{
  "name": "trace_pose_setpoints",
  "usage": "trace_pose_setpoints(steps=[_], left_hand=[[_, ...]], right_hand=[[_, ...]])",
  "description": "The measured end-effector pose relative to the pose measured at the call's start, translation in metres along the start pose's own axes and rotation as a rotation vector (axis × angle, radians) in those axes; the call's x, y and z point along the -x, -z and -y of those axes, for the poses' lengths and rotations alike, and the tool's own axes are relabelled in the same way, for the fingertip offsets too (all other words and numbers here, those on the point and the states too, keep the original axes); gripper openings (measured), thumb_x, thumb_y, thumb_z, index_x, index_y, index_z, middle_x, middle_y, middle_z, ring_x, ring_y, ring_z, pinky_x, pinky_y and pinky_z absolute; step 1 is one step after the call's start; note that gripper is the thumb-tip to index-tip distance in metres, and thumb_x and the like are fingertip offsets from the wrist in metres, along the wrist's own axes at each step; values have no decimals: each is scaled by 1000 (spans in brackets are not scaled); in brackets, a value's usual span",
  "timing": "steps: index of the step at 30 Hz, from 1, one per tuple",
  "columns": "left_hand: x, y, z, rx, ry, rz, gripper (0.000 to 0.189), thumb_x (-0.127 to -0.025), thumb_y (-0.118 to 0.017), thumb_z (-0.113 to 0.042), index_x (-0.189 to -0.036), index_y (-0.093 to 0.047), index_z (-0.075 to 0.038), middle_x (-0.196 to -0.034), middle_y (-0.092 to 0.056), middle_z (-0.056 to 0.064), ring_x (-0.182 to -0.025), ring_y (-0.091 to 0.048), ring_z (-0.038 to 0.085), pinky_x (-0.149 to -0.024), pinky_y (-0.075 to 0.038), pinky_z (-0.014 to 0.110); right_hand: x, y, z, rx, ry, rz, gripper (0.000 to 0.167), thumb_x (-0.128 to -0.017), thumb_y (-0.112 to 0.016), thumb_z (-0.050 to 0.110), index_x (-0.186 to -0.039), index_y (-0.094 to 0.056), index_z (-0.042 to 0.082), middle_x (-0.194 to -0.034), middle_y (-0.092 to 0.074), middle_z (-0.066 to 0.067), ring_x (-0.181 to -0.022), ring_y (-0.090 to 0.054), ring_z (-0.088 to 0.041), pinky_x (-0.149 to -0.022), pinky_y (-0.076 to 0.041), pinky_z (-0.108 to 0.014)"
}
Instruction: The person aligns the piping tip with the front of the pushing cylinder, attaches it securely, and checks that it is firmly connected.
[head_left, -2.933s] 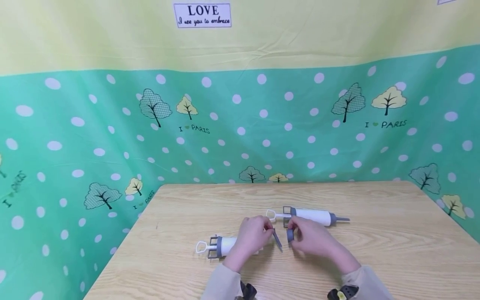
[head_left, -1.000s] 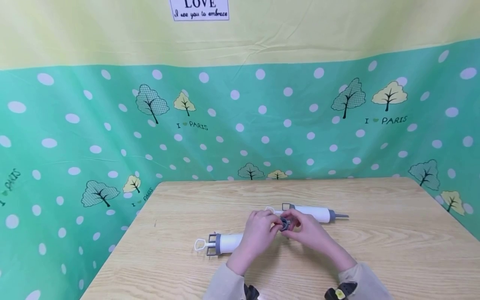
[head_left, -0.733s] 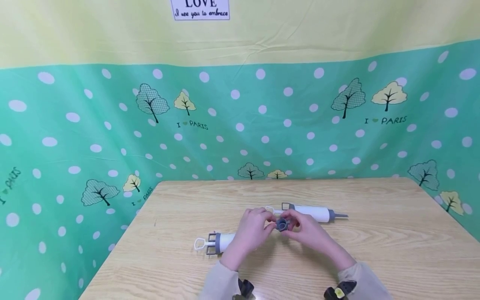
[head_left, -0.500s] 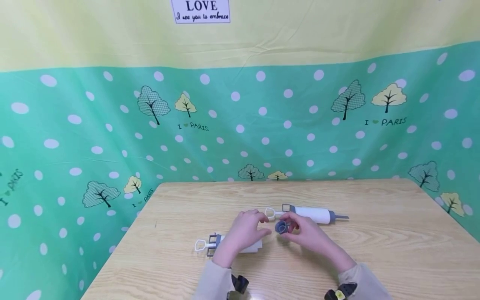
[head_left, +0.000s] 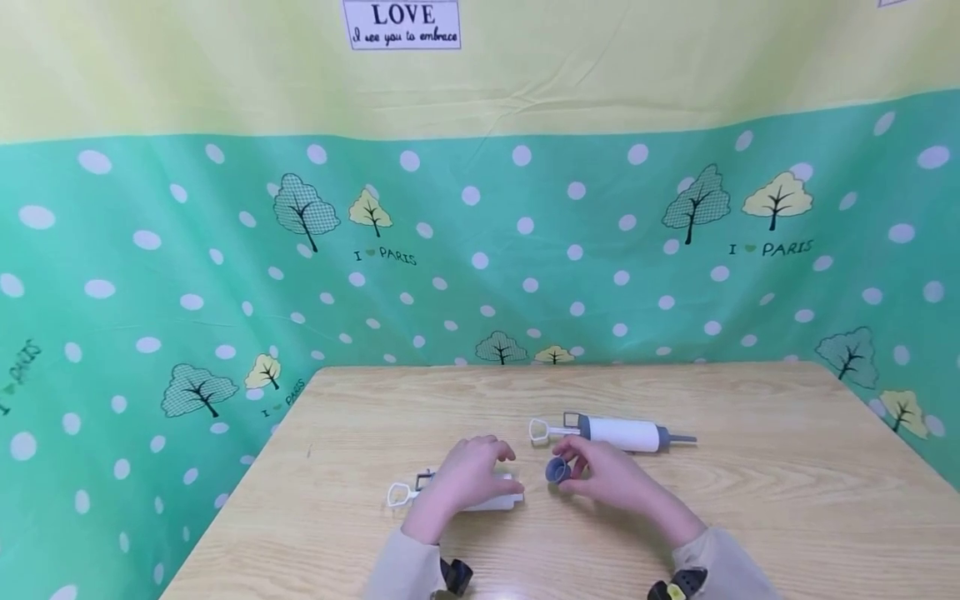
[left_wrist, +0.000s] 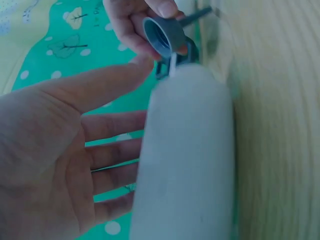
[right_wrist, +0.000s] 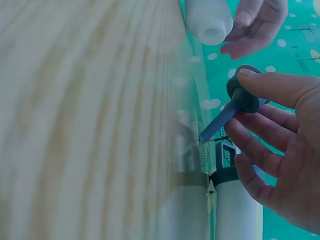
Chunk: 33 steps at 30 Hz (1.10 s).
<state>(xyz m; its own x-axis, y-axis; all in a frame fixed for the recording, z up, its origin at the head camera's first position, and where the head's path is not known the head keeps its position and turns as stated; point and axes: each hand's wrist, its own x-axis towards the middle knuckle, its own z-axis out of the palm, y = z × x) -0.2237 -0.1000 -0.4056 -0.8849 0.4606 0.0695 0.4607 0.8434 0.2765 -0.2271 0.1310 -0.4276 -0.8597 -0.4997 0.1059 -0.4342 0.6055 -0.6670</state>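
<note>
In the head view, my right hand [head_left: 611, 477] pinches a grey nozzle cap [head_left: 558, 470] between thumb and fingers, its hollow end turned to the left. The right wrist view shows a thin grey spout [right_wrist: 220, 120] sticking out of that cap. My left hand [head_left: 467, 477] is beside and over the white barrel [head_left: 495, 503] of the nearer plunger syringe, its thumb and fingers extended and spread. The barrel's bare white tip [right_wrist: 214, 35] faces the cap. The left hand partly hides this syringe's grey collar.
A second white syringe [head_left: 626, 434] lies behind the right hand, with a grey spout fitted and its white loop handle [head_left: 539, 431] to the left. Both lie on a wooden table [head_left: 787, 467]. A green and yellow patterned cloth [head_left: 450, 208] hangs behind.
Earlier the left hand held a thin grey spout and the right a grey ring; now they are joined in the right hand. The left hand has released and moved left to the nearer syringe.
</note>
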Motion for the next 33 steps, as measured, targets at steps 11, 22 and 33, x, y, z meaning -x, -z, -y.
trace_pose_setpoints(steps=[11, 22, 33], left_hand=[[18, -5, 17, -19, -56, 34, 44, -66, -74, -45, -99, -66, -18, -90, -63, -8, -76, -54, 6, -69, -42, 27], [19, -8, 16, 53, -33, 27, 46, -64, -77, -37, -102, -65, -13, -86, -63, -5, -71, -54, 5, -64, -44, 22], [14, 0, 12, -5, -79, -112, 47, -64, -78, -34, -106, -66, -17, -91, -62, -5, -76, -55, 8, -66, -45, 24]], right_hand=[[-1, -2, 5, 63, 24, 47, 33, -76, -71, 26, -103, -57, 15, -85, -60, 9, -77, -56, -8, -65, -46, -21], [-3, -6, 10, -4, 46, 66, 33, -76, -71, 26, -104, -57, 14, -86, -60, 9, -81, -57, -12, -69, -48, -27], [-7, -9, 14, -15, -4, 14, 36, -75, -71, 24, -106, -58, 13, -88, -60, 10, -83, -57, -11, -72, -48, -29]])
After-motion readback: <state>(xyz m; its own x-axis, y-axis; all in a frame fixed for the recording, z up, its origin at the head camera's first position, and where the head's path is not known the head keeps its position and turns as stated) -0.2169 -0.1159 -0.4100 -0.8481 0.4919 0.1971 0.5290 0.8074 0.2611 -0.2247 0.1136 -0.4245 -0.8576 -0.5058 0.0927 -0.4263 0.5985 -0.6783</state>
